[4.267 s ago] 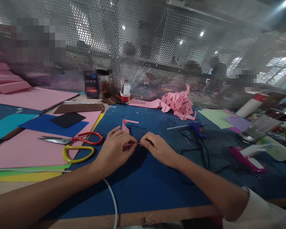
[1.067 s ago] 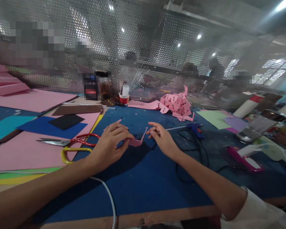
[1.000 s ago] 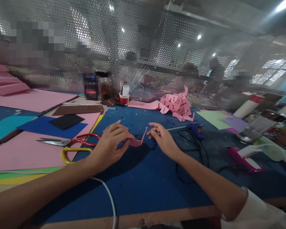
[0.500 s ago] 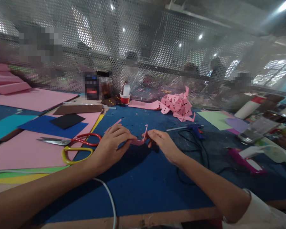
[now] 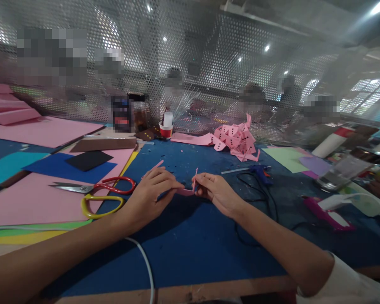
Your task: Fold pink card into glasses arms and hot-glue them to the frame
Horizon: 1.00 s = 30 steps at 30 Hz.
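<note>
A folded pink paper strip (image 5: 186,192) is held above the blue table mat (image 5: 190,245). My left hand (image 5: 155,192) is closed on its left part, and one end of the strip sticks up behind the fingers. At the right the strip bends upward, and my right hand (image 5: 213,190) pinches it there between thumb and fingers. Scissors (image 5: 109,190) with one red and one yellow handle lie just left of my left hand. Beyond my hands is a pile of folded pink paper pieces (image 5: 234,139) with dark dots, beside a flat pink strip (image 5: 191,139).
A blue glue gun (image 5: 261,174) with a dark cord lies to the right, and a magenta tool (image 5: 327,213) farther right. Coloured paper sheets (image 5: 34,202) cover the left side. A red-and-white cup (image 5: 166,130) stands at the back before a perforated metal screen (image 5: 202,46).
My right hand has closed in on the upright end of the pink strip and now grips it. My left hand and the strip have shifted very slightly right and down.
</note>
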### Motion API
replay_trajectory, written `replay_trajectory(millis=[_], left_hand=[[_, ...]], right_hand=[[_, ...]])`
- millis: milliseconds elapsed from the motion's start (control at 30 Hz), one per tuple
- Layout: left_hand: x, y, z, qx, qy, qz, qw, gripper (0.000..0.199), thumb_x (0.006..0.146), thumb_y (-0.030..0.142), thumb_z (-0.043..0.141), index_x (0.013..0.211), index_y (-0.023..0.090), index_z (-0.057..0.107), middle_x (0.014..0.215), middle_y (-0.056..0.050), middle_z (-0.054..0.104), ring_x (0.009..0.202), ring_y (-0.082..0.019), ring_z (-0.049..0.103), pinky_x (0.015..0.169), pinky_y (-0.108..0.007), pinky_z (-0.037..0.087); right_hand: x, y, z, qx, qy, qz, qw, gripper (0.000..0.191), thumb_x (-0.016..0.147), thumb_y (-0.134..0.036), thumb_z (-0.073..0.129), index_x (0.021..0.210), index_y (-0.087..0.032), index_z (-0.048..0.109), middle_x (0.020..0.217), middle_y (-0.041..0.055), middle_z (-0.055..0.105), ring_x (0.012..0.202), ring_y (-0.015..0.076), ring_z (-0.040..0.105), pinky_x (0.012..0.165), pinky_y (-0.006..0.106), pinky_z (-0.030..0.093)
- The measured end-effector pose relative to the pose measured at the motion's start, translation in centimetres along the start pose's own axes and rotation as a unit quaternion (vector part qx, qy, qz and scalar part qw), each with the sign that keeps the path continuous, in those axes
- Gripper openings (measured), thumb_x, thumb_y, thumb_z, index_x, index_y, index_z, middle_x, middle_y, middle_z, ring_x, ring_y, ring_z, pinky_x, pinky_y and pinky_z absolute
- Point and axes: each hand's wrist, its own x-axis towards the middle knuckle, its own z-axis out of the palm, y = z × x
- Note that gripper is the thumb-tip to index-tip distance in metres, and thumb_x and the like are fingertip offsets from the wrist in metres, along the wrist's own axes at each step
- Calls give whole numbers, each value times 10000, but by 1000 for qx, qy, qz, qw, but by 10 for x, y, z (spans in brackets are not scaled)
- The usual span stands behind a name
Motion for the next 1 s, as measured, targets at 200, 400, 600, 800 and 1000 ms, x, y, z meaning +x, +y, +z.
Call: replay_trajectory(millis=[200, 400, 600, 800, 1000], left_hand=[[0, 0, 2, -9, -11, 1, 1000, 204, 1020, 162, 563, 1075, 238, 744, 1011, -19, 778, 1051, -203, 671, 1172, -469, 387], [6, 5, -9, -49, -2, -66, 997, 195, 1033, 322, 570, 1098, 239, 734, 1101, -31, 770, 1142, -223, 658, 1151, -437, 397], [18, -28, -25, -83, 42, -337, 937, 362, 961, 501, 540, 1157, 235, 687, 1190, -60, 725, 1090, -272, 666, 989, -409, 514], [25, -63, -32, -147, -31, -423, 894, 395, 823, 490, 583, 1054, 181, 665, 1027, -101, 773, 942, -284, 722, 861, -418, 579], [32, -50, -46, -230, -127, -450, 854, 410, 797, 534, 616, 1030, 204, 689, 966, -97, 814, 954, -297, 740, 769, -370, 577]], right_hand=[[-1, 1, 0, -20, -11, 1, 1000, 372, 833, -521, 826, 860, -159, 742, 884, 28, 723, 676, 79, 612, 694, 208, 519], [0, 1, -2, -21, -16, 3, 1000, 366, 849, -519, 815, 878, -166, 724, 858, 26, 732, 659, 79, 621, 671, 205, 512], [0, 0, -3, -19, -19, 6, 1000, 379, 824, -521, 835, 881, -164, 722, 858, 41, 750, 651, 84, 616, 672, 224, 512], [0, 1, -3, -19, -21, 6, 1000, 371, 841, -516, 821, 885, -162, 722, 845, 33, 741, 674, 87, 625, 680, 224, 508], [0, -1, -3, -18, -19, 9, 1000, 372, 829, -519, 830, 875, -167, 721, 830, 23, 729, 667, 87, 620, 672, 221, 508]])
